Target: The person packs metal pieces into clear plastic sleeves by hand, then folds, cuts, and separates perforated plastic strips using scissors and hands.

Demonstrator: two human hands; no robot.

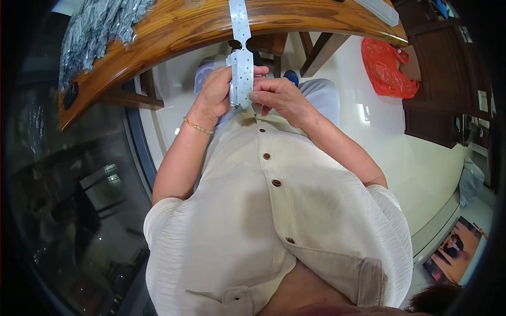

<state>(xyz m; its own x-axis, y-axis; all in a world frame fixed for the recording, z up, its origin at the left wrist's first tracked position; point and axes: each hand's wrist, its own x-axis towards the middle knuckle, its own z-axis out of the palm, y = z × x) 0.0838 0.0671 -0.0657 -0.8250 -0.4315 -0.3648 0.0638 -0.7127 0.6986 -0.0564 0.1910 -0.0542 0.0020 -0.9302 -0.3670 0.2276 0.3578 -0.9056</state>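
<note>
A pale blue-white strip point(241, 68) with small dark printed marks runs from the tabletop over its edge and down to my lap. Rounded notches narrow it just below the table edge. My left hand point(215, 89), with a beaded bracelet at the wrist, is closed around the strip's left side, where it looks folded or layered. From the right, my right hand point(279, 97) pinches the strip's lower right edge between thumb and fingers. Parts of the fingers of both hands are hidden behind the strip.
A wooden table point(174, 39) curves across the top, bearing a heap of clear plastic packets point(100, 37), a small black object point(70, 96) and a translucent plastic box point(380, 10). To the right are a red plastic bag point(387, 71) and dark wooden furniture point(440, 63).
</note>
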